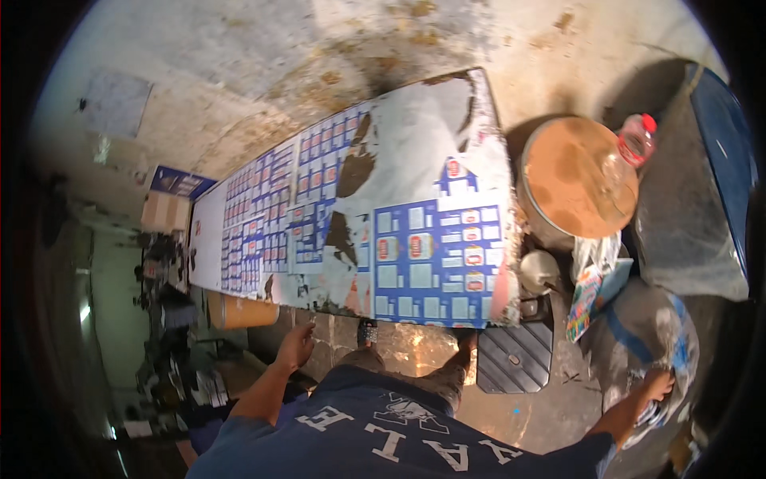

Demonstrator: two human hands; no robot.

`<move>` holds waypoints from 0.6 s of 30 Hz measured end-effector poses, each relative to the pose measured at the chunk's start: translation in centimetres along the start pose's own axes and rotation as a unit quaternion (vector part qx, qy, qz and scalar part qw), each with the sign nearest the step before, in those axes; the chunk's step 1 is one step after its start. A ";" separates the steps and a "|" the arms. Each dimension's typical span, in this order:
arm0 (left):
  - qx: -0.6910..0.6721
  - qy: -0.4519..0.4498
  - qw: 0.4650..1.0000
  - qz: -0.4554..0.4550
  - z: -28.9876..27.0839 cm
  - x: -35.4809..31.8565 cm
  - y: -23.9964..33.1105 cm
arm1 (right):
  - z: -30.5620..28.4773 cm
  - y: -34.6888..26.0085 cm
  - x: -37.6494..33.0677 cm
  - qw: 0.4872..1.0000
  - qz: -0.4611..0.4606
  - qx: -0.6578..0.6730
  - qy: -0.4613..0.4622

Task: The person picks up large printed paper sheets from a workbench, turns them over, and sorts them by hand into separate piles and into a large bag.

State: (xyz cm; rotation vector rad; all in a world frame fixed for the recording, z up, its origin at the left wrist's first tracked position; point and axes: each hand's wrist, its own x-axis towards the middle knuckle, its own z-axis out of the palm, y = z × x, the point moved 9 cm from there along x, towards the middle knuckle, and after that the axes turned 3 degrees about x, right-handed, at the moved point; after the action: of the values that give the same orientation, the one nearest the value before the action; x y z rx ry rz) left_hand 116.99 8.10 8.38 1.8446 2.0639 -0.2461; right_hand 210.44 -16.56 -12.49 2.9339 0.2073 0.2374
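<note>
My left hand [297,346] hangs in the air just off the near edge of a long table, with nothing in it and its fingers loosely apart. Far to the right, my right hand [659,385] is at a large clear plastic bag [642,327] with blue bands, its fingers closed on the bag's plastic. What lies inside the bag is hard to make out. The table [415,128] is covered with worn white sheets and blue printed card sheets [435,263]; dark patches show where the covering is torn.
Right of the table stands a round drum [578,172] with a brown lid; a clear bottle [637,140] with a red cap lies on it. A blue plastic-wrapped bundle [702,199] leans beyond. A ribbed dark platform [515,357] sits on the floor, and a carton [166,211] stands at the far left.
</note>
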 end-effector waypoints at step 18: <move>-0.108 0.183 0.971 -0.108 2.8 0.5 -16.2 | -24.1 -14.7 -10.5 0.869 -0.282 0.313 0.259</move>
State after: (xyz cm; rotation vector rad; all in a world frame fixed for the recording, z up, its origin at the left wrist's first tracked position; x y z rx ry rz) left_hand 101.39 5.37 3.86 1.6282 2.4270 0.2797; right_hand 194.22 0.38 6.40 3.1291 1.4356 1.0195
